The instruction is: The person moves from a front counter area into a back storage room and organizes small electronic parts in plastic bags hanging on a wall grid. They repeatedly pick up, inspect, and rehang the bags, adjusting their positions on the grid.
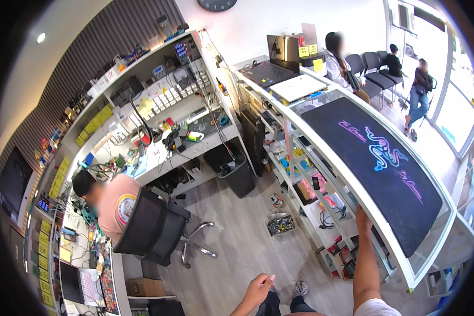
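My right hand (362, 217) reaches up to the inner white rim of a long curved glass display counter (321, 113). Its fingers lie against the rim and are partly hidden, so I cannot tell whether they grip it. A large black mat with a pink and blue pattern (376, 168) covers the counter top just beyond that hand. My left hand (259, 288) hangs low over the grey wood floor (237, 237), fingers loosely curled and holding nothing. My shoe (301, 287) shows beside it.
A seated person (113, 203) works at a cluttered bench (166, 152) on a black swivel chair (152, 226). A black bin (234, 171) and a box of small parts (280, 224) stand on the floor. A laptop (271, 68) sits on the counter's far end. People sit on chairs (374, 66) by the windows.
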A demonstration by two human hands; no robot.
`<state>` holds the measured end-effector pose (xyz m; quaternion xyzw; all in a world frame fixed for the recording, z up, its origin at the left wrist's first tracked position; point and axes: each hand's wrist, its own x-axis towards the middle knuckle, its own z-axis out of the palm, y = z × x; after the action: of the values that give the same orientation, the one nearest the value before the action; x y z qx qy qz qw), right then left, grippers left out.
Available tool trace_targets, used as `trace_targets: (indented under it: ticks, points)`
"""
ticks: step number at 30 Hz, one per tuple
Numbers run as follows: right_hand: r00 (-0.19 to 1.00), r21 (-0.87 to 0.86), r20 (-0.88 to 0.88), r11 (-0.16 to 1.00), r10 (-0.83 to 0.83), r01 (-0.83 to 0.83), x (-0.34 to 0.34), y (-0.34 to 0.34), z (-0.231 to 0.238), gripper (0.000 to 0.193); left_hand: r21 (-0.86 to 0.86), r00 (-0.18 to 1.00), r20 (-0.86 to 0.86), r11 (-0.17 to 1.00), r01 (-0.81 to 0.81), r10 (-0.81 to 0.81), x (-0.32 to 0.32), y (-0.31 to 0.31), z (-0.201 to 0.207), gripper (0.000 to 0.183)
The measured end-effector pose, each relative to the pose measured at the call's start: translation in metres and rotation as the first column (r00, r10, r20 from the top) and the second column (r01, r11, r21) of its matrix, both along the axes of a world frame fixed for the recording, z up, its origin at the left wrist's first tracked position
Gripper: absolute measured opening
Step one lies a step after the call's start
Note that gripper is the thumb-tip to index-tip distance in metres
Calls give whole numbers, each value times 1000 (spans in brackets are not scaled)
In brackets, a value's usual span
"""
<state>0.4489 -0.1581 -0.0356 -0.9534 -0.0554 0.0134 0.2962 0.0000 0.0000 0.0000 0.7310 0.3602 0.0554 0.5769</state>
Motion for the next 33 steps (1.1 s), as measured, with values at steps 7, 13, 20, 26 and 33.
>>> trace_targets:
  ticks: [7,13,20,26,33]
  points:
    - [993,153,114,988,-40,23,10,-14,-13,37,111,971,179,977,-182,160,27,-25,40,25]
    - [980,139,195,990,-25,-2,18,-21,-27,36,204,999,15,978,-44,42,30,-28,62,23]
    - [941,104,337,993,25,-63,34,-16,-45,36,241,997,73,970,-32,15,32,-32,54,23]
    - [910,76,411,993,54,-93,37,-13,-62,35,241,1000,21,970,-10,5,29,-9,70,24]
    - [974,225,205,964,94,-140,18,-9,-26,24,202,996,-14,976,-84,89,17,62,40,23]
